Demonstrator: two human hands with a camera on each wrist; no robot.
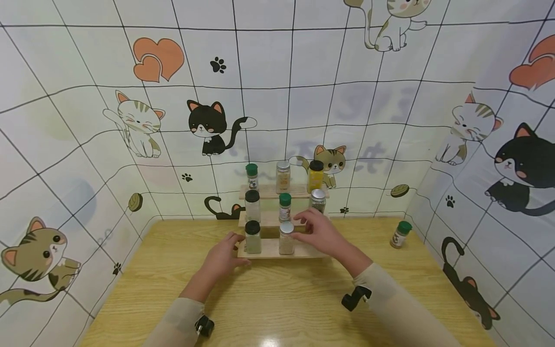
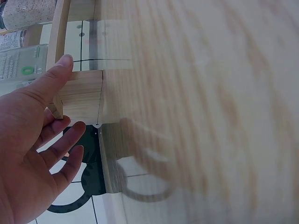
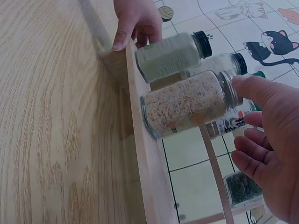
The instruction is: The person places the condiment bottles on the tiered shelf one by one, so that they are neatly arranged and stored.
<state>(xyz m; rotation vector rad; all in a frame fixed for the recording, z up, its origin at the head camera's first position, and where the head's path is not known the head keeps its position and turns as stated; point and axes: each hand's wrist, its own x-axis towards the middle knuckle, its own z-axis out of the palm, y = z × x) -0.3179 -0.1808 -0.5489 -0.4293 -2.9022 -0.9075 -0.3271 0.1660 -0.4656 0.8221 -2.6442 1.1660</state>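
A three-tier wooden spice rack (image 1: 303,249) stands on the table, with jars on every tier. My left hand (image 1: 221,255) grips the left end of its lowest board, the thumb (image 2: 60,74) on one side and a fingertip at the other. Beside it stands a black-lidded jar (image 1: 253,243) of pale contents. My right hand (image 1: 323,233) is at a silver-lidded jar (image 3: 184,105) of coarse pinkish grains on the lowest tier. Its thumb (image 3: 250,86) is at the lid, perhaps touching; the other fingers are loosely bent, apart from the jar.
The middle tier bears a black-lidded jar (image 1: 252,207), a green-lidded jar (image 1: 284,209) and a silver-lidded jar (image 1: 318,201). Green-, silver- and black-lidded jars stand on top. Another green-lidded jar (image 1: 400,235) is on the table at right. A cat-print cloth (image 1: 269,62) surrounds the table.
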